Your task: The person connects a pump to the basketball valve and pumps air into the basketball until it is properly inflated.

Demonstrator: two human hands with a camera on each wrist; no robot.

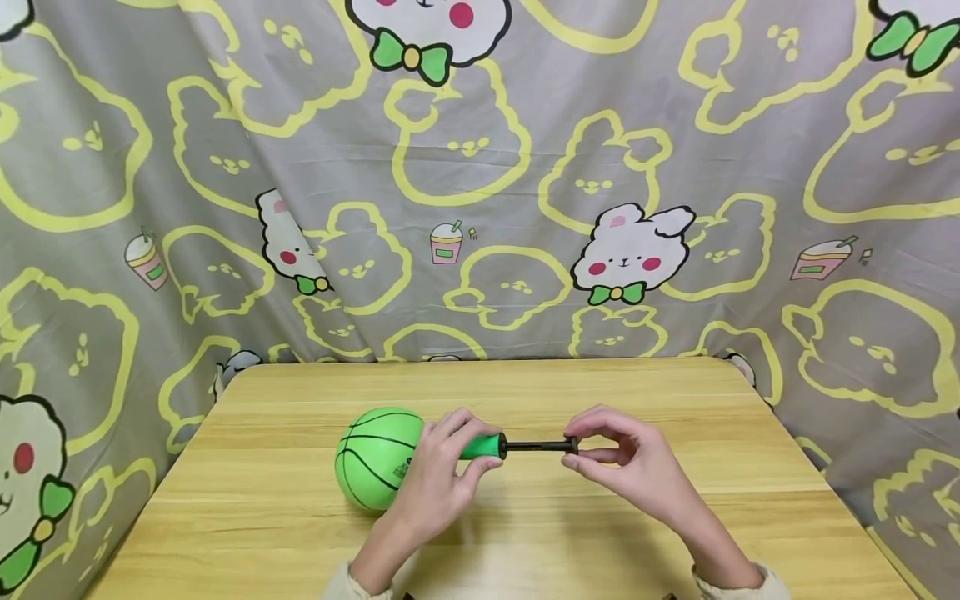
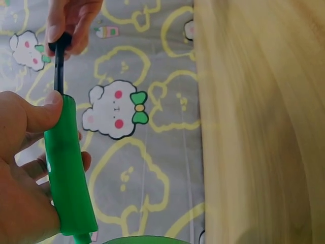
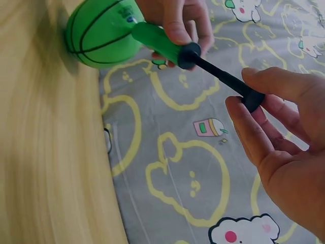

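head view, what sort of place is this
Probably a curtained-off tabletop workspace indoors: cartoon-print curtain hangs behind and on both sides of a wood-grain table, where a person handles a green hand pump beside a green ball.

the left hand (image 1: 441,471) is curled round the green pump (image 1: 489,447); the pump's handle end is pinched by the right hand (image 1: 637,458), thumb (image 1: 583,464) set opposite fingertips (image 1: 576,425).

Green pump (image 1: 482,447), black rod (image 1: 536,447) extended, black-lined green ball (image 1: 372,460)
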